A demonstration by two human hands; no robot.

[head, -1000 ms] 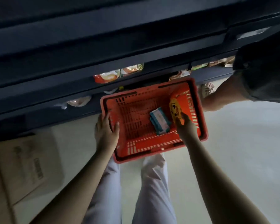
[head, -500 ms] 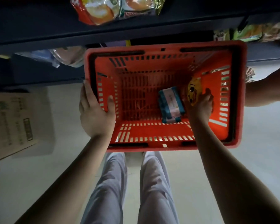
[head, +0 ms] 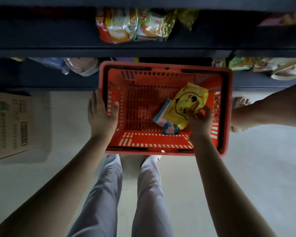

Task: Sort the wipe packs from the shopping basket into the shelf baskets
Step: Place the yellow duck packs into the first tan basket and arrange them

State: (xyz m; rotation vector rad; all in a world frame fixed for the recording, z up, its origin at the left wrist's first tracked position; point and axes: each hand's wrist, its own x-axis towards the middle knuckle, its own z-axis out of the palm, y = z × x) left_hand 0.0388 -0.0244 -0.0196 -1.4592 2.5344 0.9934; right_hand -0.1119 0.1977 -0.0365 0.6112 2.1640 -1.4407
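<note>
The red shopping basket (head: 166, 65) holds two things: a yellow duck pack (head: 184, 103) and a blue pack (head: 162, 115) half hidden by it. The right hand (head: 199, 122) has its grip pinched on the yellow one, and the left hand (head: 101, 117) clamps the rim.

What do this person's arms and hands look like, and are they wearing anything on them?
Both arms are bare to the picture's edge: no sleeves show on the left arm or right arm. The left hand and right hand wear no gloves, and no watch, bracelet or ring is visible. Lower down, the legs are in pale trousers.
</note>
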